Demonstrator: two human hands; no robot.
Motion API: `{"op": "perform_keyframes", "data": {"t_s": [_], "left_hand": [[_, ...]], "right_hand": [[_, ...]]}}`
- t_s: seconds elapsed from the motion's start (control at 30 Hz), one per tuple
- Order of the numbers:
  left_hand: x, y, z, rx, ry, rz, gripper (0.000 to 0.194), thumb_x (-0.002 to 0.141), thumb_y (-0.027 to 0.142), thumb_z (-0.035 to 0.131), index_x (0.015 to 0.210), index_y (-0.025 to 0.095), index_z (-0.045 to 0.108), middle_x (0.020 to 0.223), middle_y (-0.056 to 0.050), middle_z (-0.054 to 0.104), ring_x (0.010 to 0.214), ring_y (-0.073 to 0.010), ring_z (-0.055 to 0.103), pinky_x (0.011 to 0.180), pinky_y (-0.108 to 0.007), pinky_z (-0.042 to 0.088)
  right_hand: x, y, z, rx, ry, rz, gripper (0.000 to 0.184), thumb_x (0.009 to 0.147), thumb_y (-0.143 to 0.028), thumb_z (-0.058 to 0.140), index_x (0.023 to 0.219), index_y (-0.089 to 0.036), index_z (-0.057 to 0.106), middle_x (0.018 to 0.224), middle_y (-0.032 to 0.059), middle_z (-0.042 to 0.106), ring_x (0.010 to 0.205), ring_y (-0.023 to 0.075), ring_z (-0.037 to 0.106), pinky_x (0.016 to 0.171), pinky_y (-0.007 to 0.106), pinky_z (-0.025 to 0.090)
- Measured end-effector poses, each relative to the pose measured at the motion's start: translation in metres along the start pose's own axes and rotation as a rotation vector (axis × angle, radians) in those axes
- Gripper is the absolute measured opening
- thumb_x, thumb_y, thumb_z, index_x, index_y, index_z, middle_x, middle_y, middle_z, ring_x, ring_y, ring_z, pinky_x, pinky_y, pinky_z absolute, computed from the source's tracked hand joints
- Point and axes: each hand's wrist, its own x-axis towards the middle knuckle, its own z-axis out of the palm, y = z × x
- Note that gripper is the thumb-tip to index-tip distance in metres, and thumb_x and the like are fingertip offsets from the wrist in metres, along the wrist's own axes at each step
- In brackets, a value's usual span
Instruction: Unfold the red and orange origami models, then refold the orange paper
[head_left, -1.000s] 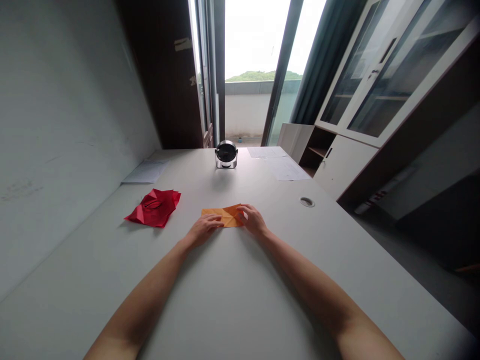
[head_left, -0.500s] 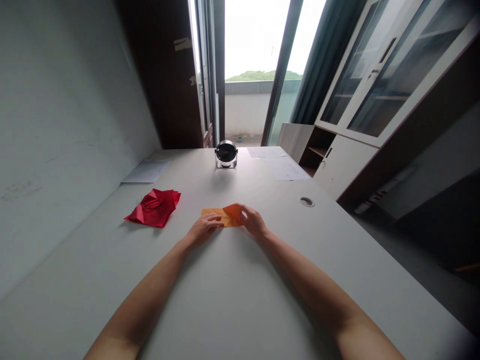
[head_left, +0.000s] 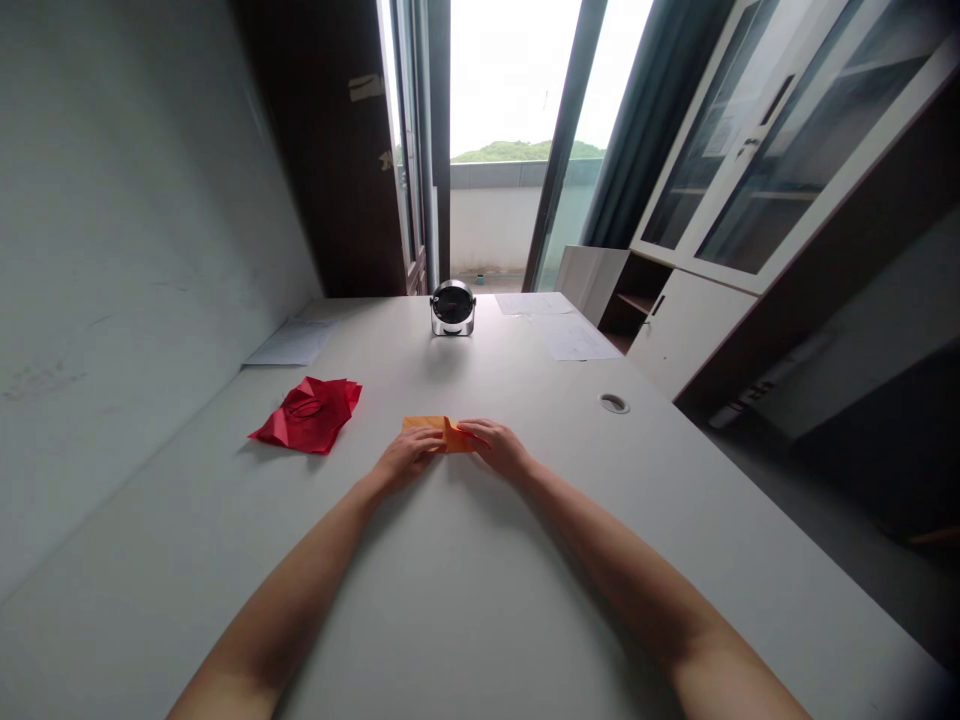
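A small folded piece of orange paper (head_left: 425, 423) lies on the white desk in front of me, its right part folded over toward the left. My left hand (head_left: 405, 457) rests on its near left side, fingers stretched across the paper. Around the folded right end, my right hand (head_left: 501, 447) grips the paper with its fingers laid over the fold; the thumb is mostly hidden. A crumpled red sheet (head_left: 311, 420), with a thin dark loop on top, lies to the left, apart from both hands.
A round black device on a metal stand (head_left: 453, 307) stands at the desk's far edge. White papers (head_left: 574, 336) lie at the far right, another sheet (head_left: 291, 343) by the left wall. A round cable hole (head_left: 613, 403) is at the right. Glass-door cabinets (head_left: 742, 150) stand beyond.
My right hand has moved slightly left and down, turning the raised right end of the orange paper over toward the middle. My left hand has stayed nearly in place.
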Motion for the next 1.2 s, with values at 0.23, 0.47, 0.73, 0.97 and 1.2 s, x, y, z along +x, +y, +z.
{"op": "perform_keyframes", "data": {"t_s": [0.23, 0.47, 0.73, 0.97, 1.2], "left_hand": [[0.001, 0.006, -0.005, 0.008, -0.010, -0.043, 0.033, 0.090, 0.014, 0.054, 0.117, 0.026, 0.069, 0.134, -0.005, 0.063, 0.128, -0.0215, 0.055, 0.113, -0.041, 0.041], [-0.001, 0.008, -0.005, 0.001, 0.033, -0.154, 0.035, 0.089, 0.017, 0.052, 0.121, 0.023, 0.063, 0.131, -0.007, 0.064, 0.123, -0.0225, 0.058, 0.109, -0.040, 0.044], [-0.002, 0.002, -0.002, 0.136, -0.039, -0.068, 0.038, 0.092, 0.021, 0.055, 0.127, 0.029, 0.065, 0.142, -0.007, 0.056, 0.129, -0.0242, 0.052, 0.111, -0.044, 0.041], [-0.002, -0.003, 0.001, 0.171, -0.040, -0.045, 0.036, 0.092, 0.023, 0.055, 0.126, 0.028, 0.066, 0.144, -0.004, 0.055, 0.135, -0.0261, 0.047, 0.115, -0.048, 0.038], [-0.003, -0.001, -0.001, 0.117, -0.047, -0.022, 0.037, 0.093, 0.024, 0.055, 0.129, 0.030, 0.065, 0.141, -0.002, 0.059, 0.138, -0.0267, 0.044, 0.116, -0.049, 0.036]], "right_hand": [[-0.001, -0.004, 0.000, -0.013, -0.092, -0.066, 0.033, 0.094, -0.021, 0.054, 0.122, -0.029, 0.070, 0.128, 0.0028, 0.068, 0.119, 0.0188, 0.063, 0.104, 0.034, 0.050], [0.001, -0.010, -0.005, -0.019, -0.152, -0.086, 0.030, 0.096, -0.021, 0.051, 0.114, -0.029, 0.074, 0.124, 0.0009, 0.070, 0.122, 0.0175, 0.060, 0.108, 0.035, 0.046], [0.001, -0.003, -0.001, -0.005, -0.110, -0.128, 0.023, 0.093, -0.018, 0.055, 0.101, -0.027, 0.075, 0.115, 0.0012, 0.073, 0.113, 0.0169, 0.064, 0.102, 0.032, 0.049], [0.002, 0.002, 0.001, 0.004, -0.064, -0.104, 0.017, 0.092, -0.016, 0.059, 0.090, -0.023, 0.074, 0.100, 0.0038, 0.074, 0.096, 0.0169, 0.067, 0.088, 0.028, 0.051], [0.001, 0.008, 0.002, -0.080, -0.019, -0.051, 0.016, 0.094, -0.020, 0.058, 0.083, -0.021, 0.070, 0.084, 0.0039, 0.068, 0.084, 0.0163, 0.061, 0.076, 0.026, 0.046]]}}
